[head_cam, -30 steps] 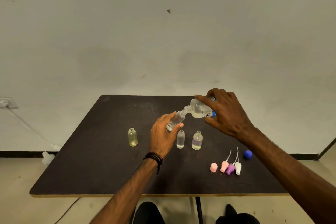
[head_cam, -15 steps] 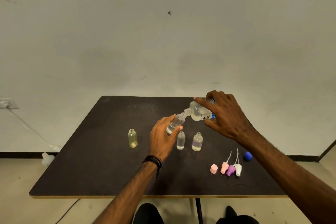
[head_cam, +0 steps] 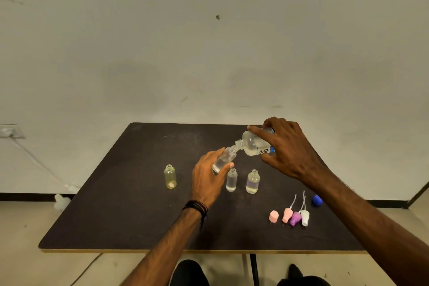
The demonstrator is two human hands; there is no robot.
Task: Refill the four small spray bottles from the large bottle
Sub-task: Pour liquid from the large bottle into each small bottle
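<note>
Pouring under way: right hand (head_cam: pixel 287 148) wraps its fingers over the large bottle (head_cam: pixel 254 145), tipped nearly flat, neck aimed toward 8 o'clock. Left hand (head_cam: pixel 209 175) grips a small clear bottle (head_cam: pixel 224 158), tilted so its mouth meets the large neck; the two openings look touching or just apart, cannot tell which. Liquid sits low in the held bottle.

Outward on the table (head_cam: pixel 116 204): two small bottles stand upright just beside the left thumb at 4 o'clock, a clear one (head_cam: pixel 231 180) and a purple-labelled one (head_cam: pixel 252 181). A yellowish bottle (head_cam: pixel 170 176) stands apart at 9 o'clock. Spray tops (head_cam: pixel 294 215) lie clustered at 5 o'clock, a blue cap (head_cam: pixel 317 199) beyond them.

Judgement: keep mouths aligned, raise the large bottle's base slowly, stop below the small neck's threads. Narrow opening; a fast tilt would likely spill.
</note>
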